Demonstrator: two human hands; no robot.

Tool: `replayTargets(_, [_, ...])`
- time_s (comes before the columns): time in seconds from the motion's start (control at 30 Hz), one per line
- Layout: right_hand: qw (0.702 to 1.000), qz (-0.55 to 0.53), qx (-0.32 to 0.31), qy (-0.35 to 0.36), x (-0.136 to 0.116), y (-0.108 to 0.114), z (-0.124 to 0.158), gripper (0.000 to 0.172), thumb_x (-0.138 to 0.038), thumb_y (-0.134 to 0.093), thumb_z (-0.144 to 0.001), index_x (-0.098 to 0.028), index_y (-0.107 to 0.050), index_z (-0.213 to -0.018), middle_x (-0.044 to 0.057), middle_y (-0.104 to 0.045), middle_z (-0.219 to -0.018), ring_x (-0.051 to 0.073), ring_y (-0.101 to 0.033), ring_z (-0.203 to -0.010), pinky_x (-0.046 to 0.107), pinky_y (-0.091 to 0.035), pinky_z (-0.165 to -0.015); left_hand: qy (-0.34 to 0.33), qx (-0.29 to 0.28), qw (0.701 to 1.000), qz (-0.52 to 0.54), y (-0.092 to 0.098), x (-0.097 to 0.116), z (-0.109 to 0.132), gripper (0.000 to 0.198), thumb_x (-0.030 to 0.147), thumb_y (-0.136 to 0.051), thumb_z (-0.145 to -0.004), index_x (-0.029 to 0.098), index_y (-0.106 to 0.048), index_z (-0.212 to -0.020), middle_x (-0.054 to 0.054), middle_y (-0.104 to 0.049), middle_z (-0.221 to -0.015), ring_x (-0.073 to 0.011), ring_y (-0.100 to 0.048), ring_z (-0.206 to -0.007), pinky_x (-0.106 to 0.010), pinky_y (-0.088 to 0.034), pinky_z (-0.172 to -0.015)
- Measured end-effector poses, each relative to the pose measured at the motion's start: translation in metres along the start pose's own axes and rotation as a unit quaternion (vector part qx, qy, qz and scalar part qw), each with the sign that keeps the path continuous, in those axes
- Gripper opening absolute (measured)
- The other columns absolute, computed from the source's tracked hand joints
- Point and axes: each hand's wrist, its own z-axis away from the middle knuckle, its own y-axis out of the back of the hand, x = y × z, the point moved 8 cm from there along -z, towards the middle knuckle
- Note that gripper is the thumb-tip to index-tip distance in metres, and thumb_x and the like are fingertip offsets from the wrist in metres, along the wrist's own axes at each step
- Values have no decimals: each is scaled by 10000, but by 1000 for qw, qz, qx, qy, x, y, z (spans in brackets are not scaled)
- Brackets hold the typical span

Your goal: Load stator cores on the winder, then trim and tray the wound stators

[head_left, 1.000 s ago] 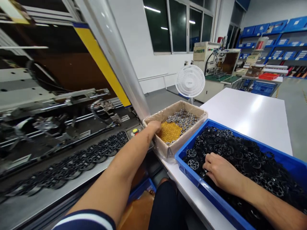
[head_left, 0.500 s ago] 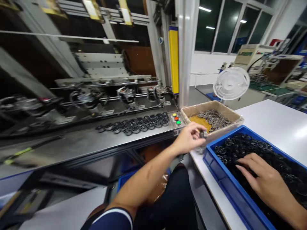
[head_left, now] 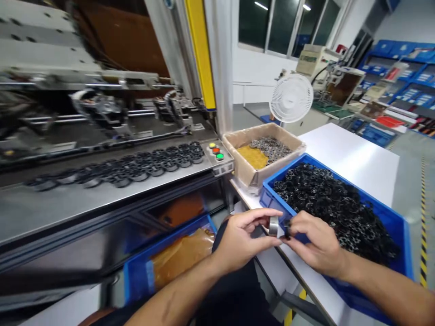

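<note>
One metal ring (head_left: 273,225), pinched by the left hand (head_left: 242,236), has come beside a black part (head_left: 287,228) gripped in the right hand (head_left: 318,242).

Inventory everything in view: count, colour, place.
Silver ring: one, silver, in left grip
Black part: one, black, in right grip
Blue bin: one, blue, on white table
Black pieces: many, black, in blue bin
Tan box: one, tan, beyond blue bin
Yellow pieces: many, yellow, in tan box
Silver pieces: many, silver, in tan box
Machine: one, mostly grey, left
Black wheels: many, black, machine ledge
Buttons: three, yellow, red, green, machine corner
Fan: one, white, beyond tan box
White table: one, white, right
Lower bin: one, blue, lower centre
Brown bag: one, brown, lower bin
Shelving: one, blue, far right
Left grip: one, bare, centre
Right grip: one, bare, beside left
</note>
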Motion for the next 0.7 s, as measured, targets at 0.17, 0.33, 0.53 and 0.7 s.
replayTargets(0.17, [999,24,12,28,-1,-1,2,46,-150,-600,-942,-190,-591,-922,30,-672,-699,157,-646,-638,269,-528,-572,9,-15,998,61,-13,-4,-3,469,162,-925,-651,179,-797,-1101,-109,-797,-1078,-194,-757,-928,-258,-608,-873])
replayTargets(0.33, [998,44,5,41,-1,-2,4,76,-106,-588,-923,-172,-614,-949,60,-706,-747,173,-689,-688,282,-574,-618,-6,-13,994,108,-17,-4,-6,508,35,-910,-618,194,-798,-1087,-82,-817,-1021,-164,-775,-910,-201,-602,-867])
replayTargets(0.53, [999,29,27,21,3,5,2,194,-147,-658,-910,-126,-627,-1100,103,-729,-872,186,-718,-800,293,-614,-692,-8,-3,992,125,-12,-3,-8,603,-45,-887,-597,254,-782,-1110,-32,-821,-1038,-138,-777,-906,-182,-608,-850])
replayTargets(0.7, [996,69,18,61,0,5,2,259,-122,-640,-917,-103,-644,-1176,132,-710,-949,195,-712,-879,305,-632,-740,23,-9,993,116,-10,-6,-7,570,-39,-905,-557,253,-813,-1038,-25,-829,-997,-145,-788,-881,-148,-606,-807])
